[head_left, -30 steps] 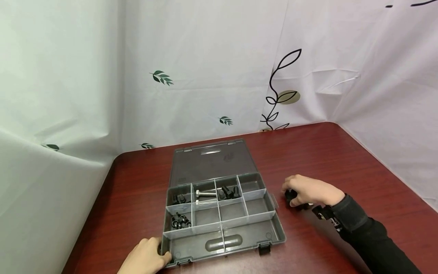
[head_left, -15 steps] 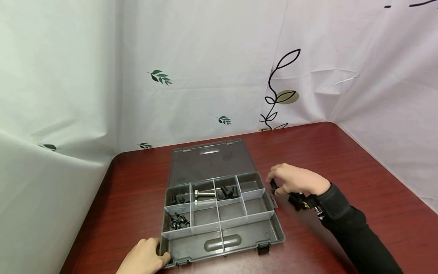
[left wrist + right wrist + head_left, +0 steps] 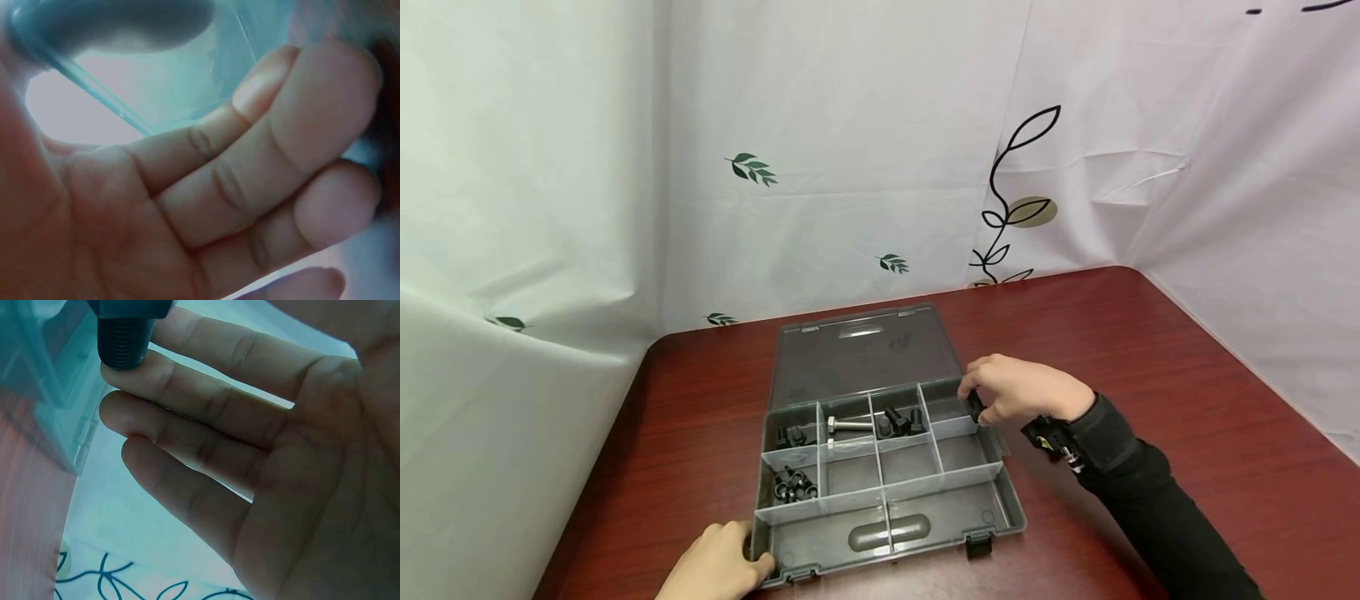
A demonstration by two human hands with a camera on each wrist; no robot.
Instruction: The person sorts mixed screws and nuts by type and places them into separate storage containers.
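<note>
A grey see-through compartment box (image 3: 951,502) lies with its lid (image 3: 861,358) folded back. My left hand (image 3: 718,562) grips its front left corner, the thumb over the rim and the fingers along the outside. In the left wrist view those fingers (image 3: 219,181) look slightly bent. My right hand (image 3: 1022,387) pinches a black bolt (image 3: 975,406) at the back right compartment; the right wrist view shows the bolt's threaded shank (image 3: 125,344) pointing down from its head. Black bolts (image 3: 898,422) fill part of the compartment to the left. A silver bolt (image 3: 853,426) lies one compartment further left.
More black hardware sits in the back left compartment (image 3: 792,436), and small black ringed pieces (image 3: 795,483) lie in the one before it. A black latch (image 3: 978,546) hangs off the front edge onto the reddish table (image 3: 1112,333). White patterned cloth (image 3: 850,167) surrounds the table.
My right hand has moved left from the table to the box's back right compartment, carrying the black bolt. The left hand stays at the corner.
</note>
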